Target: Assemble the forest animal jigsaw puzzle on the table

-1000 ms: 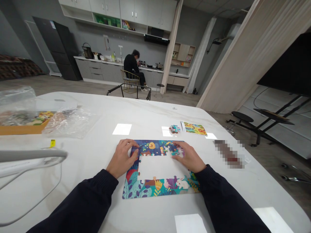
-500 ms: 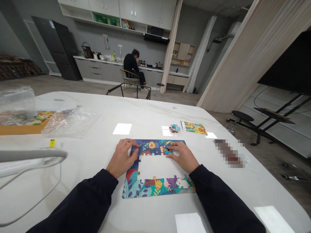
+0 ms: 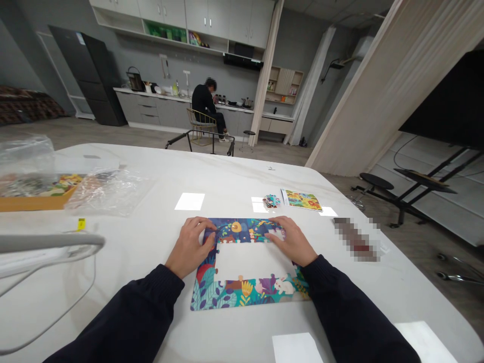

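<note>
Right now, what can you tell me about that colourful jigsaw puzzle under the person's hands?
The jigsaw puzzle lies flat on the white table, its pieces looking like printed card. Leaves, flowers and a white rabbit fill the bottom; the top is dark blue. Its middle is an unfilled rectangular gap. The left hand and right hand rest on its upper part.

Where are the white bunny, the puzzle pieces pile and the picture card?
White bunny [image 3: 284,286], head view, its body.
Puzzle pieces pile [image 3: 271,201], head view, its middle.
Picture card [image 3: 303,200], head view, its middle.
</note>
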`<state>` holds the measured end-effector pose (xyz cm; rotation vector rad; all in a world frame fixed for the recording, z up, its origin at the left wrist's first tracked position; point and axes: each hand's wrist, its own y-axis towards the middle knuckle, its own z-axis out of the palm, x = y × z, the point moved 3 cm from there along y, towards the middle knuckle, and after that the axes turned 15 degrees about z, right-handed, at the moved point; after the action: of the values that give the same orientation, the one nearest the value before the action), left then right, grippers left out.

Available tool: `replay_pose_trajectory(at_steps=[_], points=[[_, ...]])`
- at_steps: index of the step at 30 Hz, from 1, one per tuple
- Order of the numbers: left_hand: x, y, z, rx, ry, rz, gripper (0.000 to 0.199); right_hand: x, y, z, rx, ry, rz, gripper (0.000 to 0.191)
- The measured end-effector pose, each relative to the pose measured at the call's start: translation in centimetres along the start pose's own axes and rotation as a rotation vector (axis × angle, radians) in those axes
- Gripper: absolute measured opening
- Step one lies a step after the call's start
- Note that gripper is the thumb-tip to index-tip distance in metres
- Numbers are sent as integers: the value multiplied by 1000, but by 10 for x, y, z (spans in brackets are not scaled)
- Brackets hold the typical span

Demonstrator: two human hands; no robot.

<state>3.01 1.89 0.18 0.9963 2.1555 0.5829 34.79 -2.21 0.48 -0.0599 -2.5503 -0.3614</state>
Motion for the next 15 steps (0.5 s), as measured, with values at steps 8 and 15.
replay_pose_trajectory(at_steps=[8, 15], points=[[1, 0, -1, -11, -15, 6, 13, -46, 80, -5, -141, -4, 208, 46], [2, -1, -1, -12, -22, -10, 13, -51, 109, 9, -216, -67, 301, 41]])
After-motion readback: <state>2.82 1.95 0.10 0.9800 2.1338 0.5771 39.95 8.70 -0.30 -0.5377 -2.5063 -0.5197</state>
